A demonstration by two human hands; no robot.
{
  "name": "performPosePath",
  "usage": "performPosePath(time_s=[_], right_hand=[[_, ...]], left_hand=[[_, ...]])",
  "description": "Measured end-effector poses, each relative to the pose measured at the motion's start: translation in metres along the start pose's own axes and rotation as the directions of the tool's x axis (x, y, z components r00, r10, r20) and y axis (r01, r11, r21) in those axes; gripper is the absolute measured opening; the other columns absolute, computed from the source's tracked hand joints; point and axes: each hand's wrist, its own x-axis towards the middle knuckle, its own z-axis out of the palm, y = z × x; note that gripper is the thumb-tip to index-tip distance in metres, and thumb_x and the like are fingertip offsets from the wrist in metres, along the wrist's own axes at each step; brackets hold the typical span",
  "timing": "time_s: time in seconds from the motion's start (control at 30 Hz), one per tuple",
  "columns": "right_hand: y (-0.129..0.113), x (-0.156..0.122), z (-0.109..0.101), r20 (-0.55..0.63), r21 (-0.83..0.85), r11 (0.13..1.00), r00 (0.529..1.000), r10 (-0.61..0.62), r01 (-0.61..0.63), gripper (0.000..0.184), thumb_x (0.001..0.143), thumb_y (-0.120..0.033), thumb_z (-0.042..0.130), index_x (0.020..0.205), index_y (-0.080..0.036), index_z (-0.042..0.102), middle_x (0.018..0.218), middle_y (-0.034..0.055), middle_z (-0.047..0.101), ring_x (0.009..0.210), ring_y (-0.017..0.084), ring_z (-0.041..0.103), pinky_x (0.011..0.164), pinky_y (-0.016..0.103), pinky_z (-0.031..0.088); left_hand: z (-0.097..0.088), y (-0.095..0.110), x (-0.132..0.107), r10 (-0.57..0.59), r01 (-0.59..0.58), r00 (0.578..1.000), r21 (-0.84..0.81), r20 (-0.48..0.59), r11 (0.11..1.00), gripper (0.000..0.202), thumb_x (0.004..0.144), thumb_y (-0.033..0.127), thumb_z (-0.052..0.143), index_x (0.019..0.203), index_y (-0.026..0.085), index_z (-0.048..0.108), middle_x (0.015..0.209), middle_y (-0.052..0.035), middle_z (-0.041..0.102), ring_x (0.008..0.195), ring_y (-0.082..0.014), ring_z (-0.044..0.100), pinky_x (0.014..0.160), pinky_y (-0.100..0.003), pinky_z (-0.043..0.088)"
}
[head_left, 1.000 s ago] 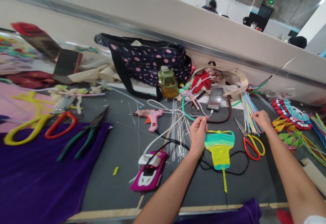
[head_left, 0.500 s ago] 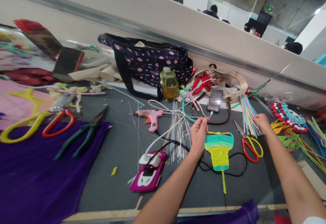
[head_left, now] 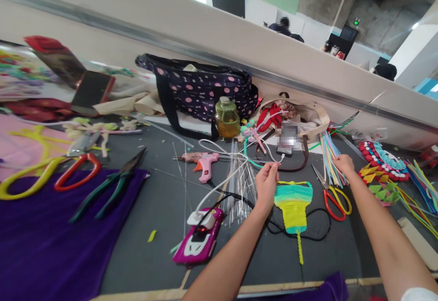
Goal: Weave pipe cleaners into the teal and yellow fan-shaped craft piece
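My left hand (head_left: 267,184) is closed, thumb and fingertips pinched together, above the upper left corner of a flat teal and yellow wrapped piece (head_left: 294,207). Whatever thin thing it may pinch does not show clearly. That piece lies on the dark table, with a twisted yellow stem pointing toward me. My right hand (head_left: 345,166) has its fingers curled closed at a bundle of pastel strips (head_left: 329,157), touching its right side. Just below the bundle lie scissors (head_left: 335,200) with one red and one yellow handle, their blades a little apart.
A pink glue gun (head_left: 204,162), clear sticks (head_left: 241,196) and a magenta power strip (head_left: 200,241) lie left of my left arm. Pliers (head_left: 111,184) rest on purple cloth (head_left: 51,246). Behind stand a bottle (head_left: 227,118) and patterned bag (head_left: 198,84). Cables cross the middle.
My right hand has shifted slightly left, closer against the pastel strips. My left hand stays pinched beside the teal and yellow piece. The view has tilted a little.
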Motion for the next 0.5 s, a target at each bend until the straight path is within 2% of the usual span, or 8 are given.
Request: performPosePath(time_s=[0.27, 0.5], right_hand=[[0.001, 0.001, -0.012, 0.085, -0.023, 0.998, 0.995, -0.056, 0.058, 0.018, 0.064, -0.040, 0.069, 0.065, -0.022, 0.072, 0.075, 0.0076, 0.068, 0.080, 0.022, 0.065, 0.069, 0.027, 0.046], [-0.006, -0.004, -0.014, 0.082, -0.008, 0.999, 0.995, -0.052, 0.053, 0.018, 0.062, -0.038, 0.072, 0.065, -0.020, 0.070, 0.073, 0.0073, 0.067, 0.081, 0.022, 0.063, 0.069, 0.026, 0.043]], left_hand=[[-0.001, 0.000, 0.000, -0.017, 0.017, 1.000, -0.035, -0.003, 0.999, 0.031, 0.075, 0.045, 0.063, 0.081, 0.014, 0.062, 0.047, 0.0082, 0.040, 0.038, -0.0043, 0.027, 0.039, -0.018, 0.017], [-0.001, -0.001, 0.001, -0.018, 0.018, 1.000, -0.032, 0.015, 0.999, 0.031, 0.076, 0.045, 0.062, 0.081, 0.014, 0.062, 0.046, 0.0085, 0.039, 0.038, -0.0040, 0.026, 0.039, -0.018, 0.017]])
